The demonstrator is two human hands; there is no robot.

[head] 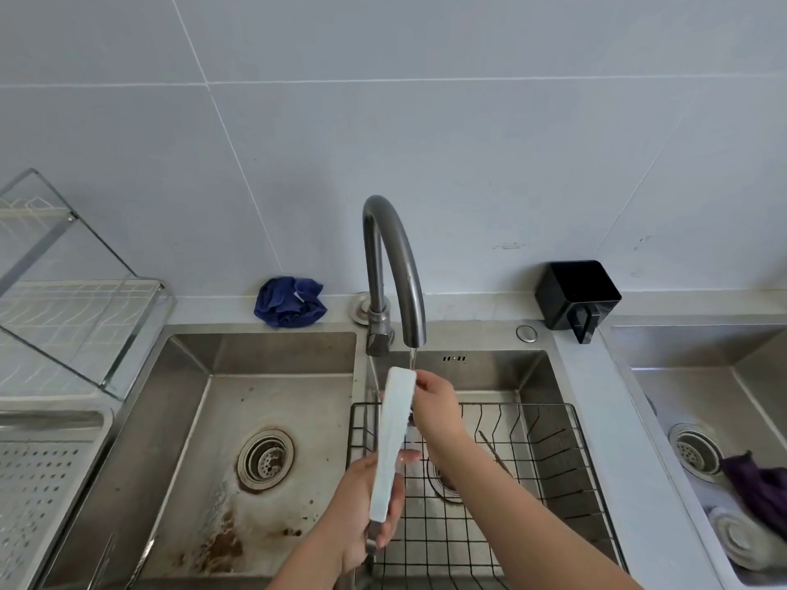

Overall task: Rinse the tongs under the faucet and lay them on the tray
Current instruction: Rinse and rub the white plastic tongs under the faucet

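The tongs [391, 432] are long and white with a metal end, held upright and tilted under the faucet [398, 266]. A thin stream of water runs from the spout onto their top end. My left hand [366, 513] grips the lower part near the metal end. My right hand [436, 408] touches the upper end from the right, fingers on its edge. The perforated white tray [42, 474] lies at the far left on the counter.
A wire basket [532, 496] sits in the right sink basin. The stained left basin [264, 440] has a round drain. A dish rack [64, 300] stands at back left, a blue cloth [289, 306] behind the sink, a black holder [577, 298] at right.
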